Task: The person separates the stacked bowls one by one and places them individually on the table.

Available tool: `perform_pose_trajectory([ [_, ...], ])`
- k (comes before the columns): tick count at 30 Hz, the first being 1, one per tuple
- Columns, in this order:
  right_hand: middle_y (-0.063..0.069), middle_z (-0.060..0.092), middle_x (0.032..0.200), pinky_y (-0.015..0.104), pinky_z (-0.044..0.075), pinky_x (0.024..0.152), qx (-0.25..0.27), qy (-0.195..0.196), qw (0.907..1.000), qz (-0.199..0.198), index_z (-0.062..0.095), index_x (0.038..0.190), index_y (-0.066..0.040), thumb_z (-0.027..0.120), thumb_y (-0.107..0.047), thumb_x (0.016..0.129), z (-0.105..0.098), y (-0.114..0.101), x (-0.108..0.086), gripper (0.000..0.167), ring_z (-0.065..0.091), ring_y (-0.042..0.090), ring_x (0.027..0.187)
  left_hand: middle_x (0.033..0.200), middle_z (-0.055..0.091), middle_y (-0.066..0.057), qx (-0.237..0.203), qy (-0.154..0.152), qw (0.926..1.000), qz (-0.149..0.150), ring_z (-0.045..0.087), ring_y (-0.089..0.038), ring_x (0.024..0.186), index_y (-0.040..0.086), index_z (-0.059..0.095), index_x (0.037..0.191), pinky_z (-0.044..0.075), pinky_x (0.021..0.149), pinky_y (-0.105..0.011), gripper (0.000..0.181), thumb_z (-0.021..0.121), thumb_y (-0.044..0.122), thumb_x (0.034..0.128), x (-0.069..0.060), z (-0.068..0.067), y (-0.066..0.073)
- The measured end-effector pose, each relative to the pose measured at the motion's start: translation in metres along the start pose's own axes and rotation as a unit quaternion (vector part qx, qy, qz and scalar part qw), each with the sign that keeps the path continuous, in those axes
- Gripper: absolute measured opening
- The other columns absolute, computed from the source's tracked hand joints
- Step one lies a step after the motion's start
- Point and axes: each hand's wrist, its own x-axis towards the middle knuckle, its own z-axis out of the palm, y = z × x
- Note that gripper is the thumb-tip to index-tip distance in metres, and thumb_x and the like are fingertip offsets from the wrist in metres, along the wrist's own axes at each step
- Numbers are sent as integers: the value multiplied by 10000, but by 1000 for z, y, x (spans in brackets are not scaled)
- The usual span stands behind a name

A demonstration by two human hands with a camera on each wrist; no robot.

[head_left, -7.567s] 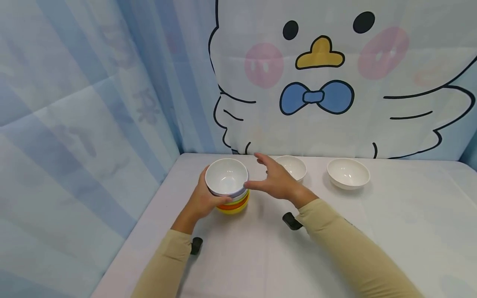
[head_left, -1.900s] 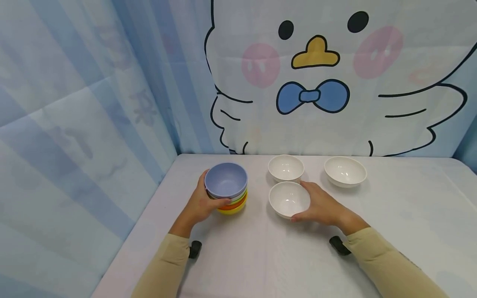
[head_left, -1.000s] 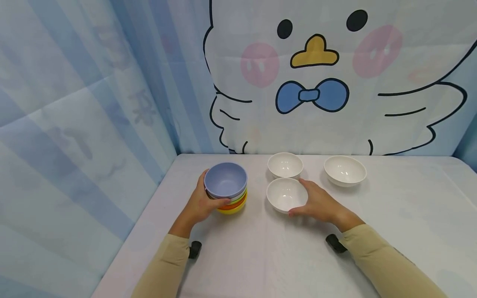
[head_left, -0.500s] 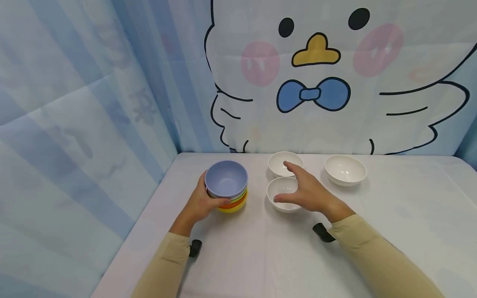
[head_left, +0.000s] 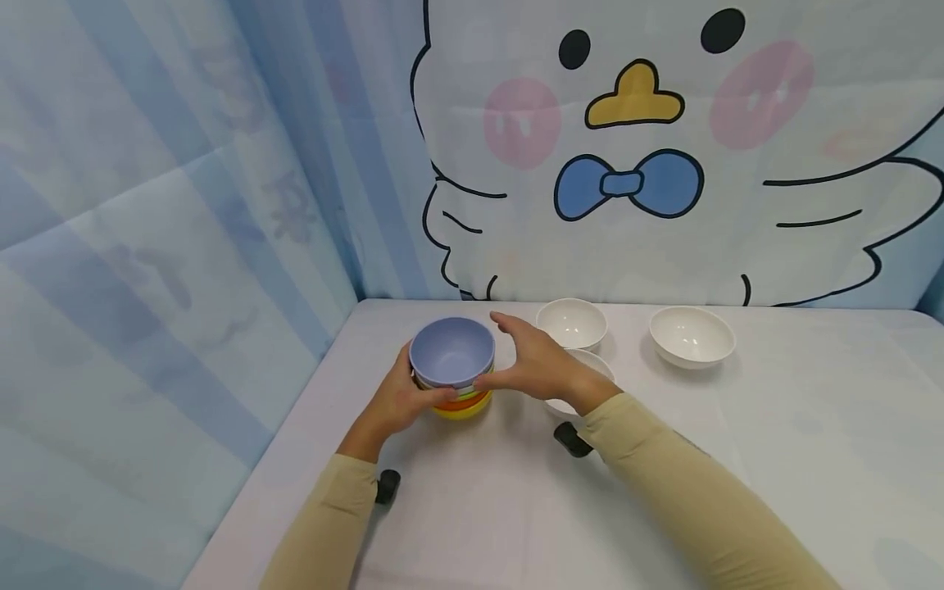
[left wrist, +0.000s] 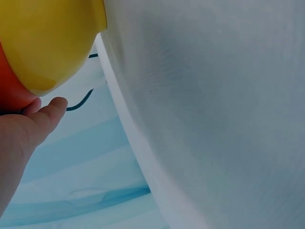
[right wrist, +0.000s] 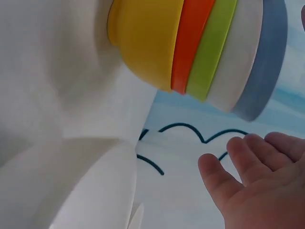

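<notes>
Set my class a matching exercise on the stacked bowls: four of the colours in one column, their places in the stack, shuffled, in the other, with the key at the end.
Bowls:
1. Green bowl
2. Blue bowl
3. Yellow bowl
4. Orange bowl

Places:
A. Bottom
B. Second from bottom
C. Middle
D. Top

Right pairs: 1-C, 2-D, 3-A, 4-B

5 nested bowls (head_left: 453, 367) stand upright, blue topmost, yellow lowest.
</notes>
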Motion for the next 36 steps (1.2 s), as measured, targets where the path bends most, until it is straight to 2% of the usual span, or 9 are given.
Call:
perform_pose_trajectory([
  [5, 115, 357, 1572, 510, 330, 1130, 103, -163, 9998, 6, 266, 1574, -61, 842, -469, 762, 8, -8, 11, 1076, 370, 304, 1407, 1543, 315, -129, -228, -159, 9996, 58, 370, -352, 1349, 102, 167, 1560, 352, 1116, -514, 1084, 885, 139, 749, 0, 0, 1],
  [11, 120, 356, 1564, 482, 370, 1110, 297, -179, 9994, -10, 238, 1579, -52, 849, -450, 759, 16, -8, 16, 1097, 413, 302, 1359, 1534, 315, -152, -105, -177, 9996, 214, 377, -357, 1337, 64, 163, 1549, 353, 1115, -512, 1065, 876, 119, 760, -1, 0, 1],
  [16, 142, 368, 1548, 483, 397, 1090, 349, -128, 9993, 44, 222, 1579, -35, 846, -455, 760, 18, -7, 14, 1113, 435, 312, 1334, 1529, 320, -163, -47, -192, 9995, 230, 386, -359, 1328, 53, 157, 1550, 358, 1111, -509, 1074, 878, 117, 756, -3, 2, 1],
  [23, 167, 383, 1532, 483, 411, 1077, 231, 21, 9997, -97, 234, 1569, -7, 849, -460, 749, 20, -4, 8, 1120, 453, 323, 1315, 1543, 296, -192, 14, -183, 9993, 317, 372, -371, 1340, 28, 144, 1553, 339, 1115, -531, 1066, 863, 112, 770, -6, 6, 3],
  [30, 132, 451, 1485, 453, 452, 1038, 152, 219, 9996, -57, 277, 1561, -24, 845, -485, 734, 17, -2, 0, 1104, 506, 283, 1259, 1532, 316, -184, 37, -258, 9986, 452, 389, -361, 1329, 30, 150, 1554, 347, 1110, -528, 1061, 864, 119, 773, -9, 12, 8],
  [36, 131, 468, 1468, 451, 467, 1017, 228, 339, 9991, -110, 302, 1551, -26, 834, -484, 733, 16, 1, -6, 1078, 517, 280, 1239, 1534, 328, -177, 154, -270, 9989, 363, 396, -353, 1334, 37, 155, 1557, 332, 1116, -535, 1087, 874, 181, 754, -13, 16, 9],
])
